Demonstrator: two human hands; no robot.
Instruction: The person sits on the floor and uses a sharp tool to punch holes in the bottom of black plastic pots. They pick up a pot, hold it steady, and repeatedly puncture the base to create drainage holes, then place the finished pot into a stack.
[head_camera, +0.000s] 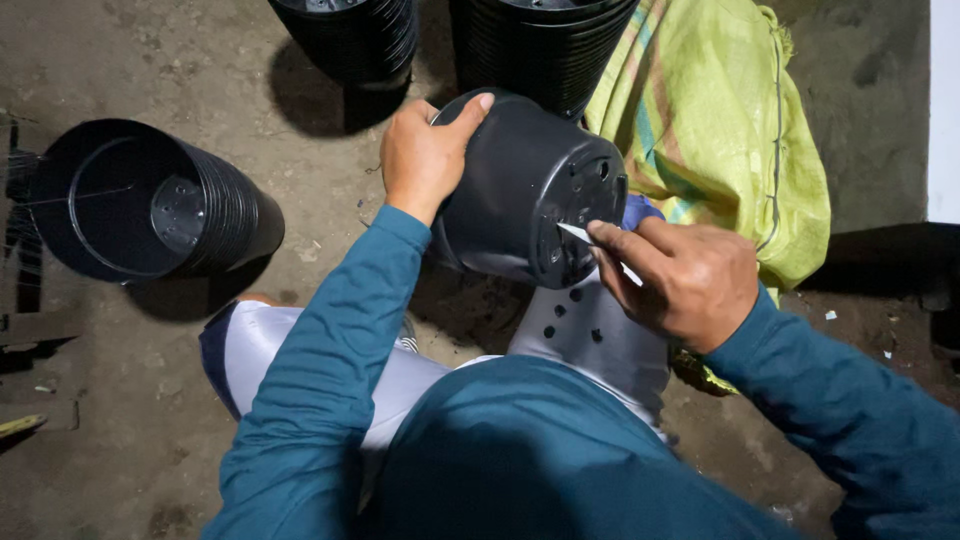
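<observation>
My left hand (425, 155) grips the rim of a black plastic pot (520, 185) that lies tilted on its side over my lap, its holed bottom turned toward my right. My right hand (685, 280) holds a thin white blade (585, 237) whose tip touches the pot's bottom near one of the drain holes. Small black cut-out bits (570, 315) lie on my grey trouser leg below the pot.
A stack of nested black pots (150, 205) lies on its side at the left. Two more upright stacks (350, 40) (540, 45) stand at the top. A yellow-green woven sack (715, 130) sits on the right. The ground is dirty concrete (130, 440).
</observation>
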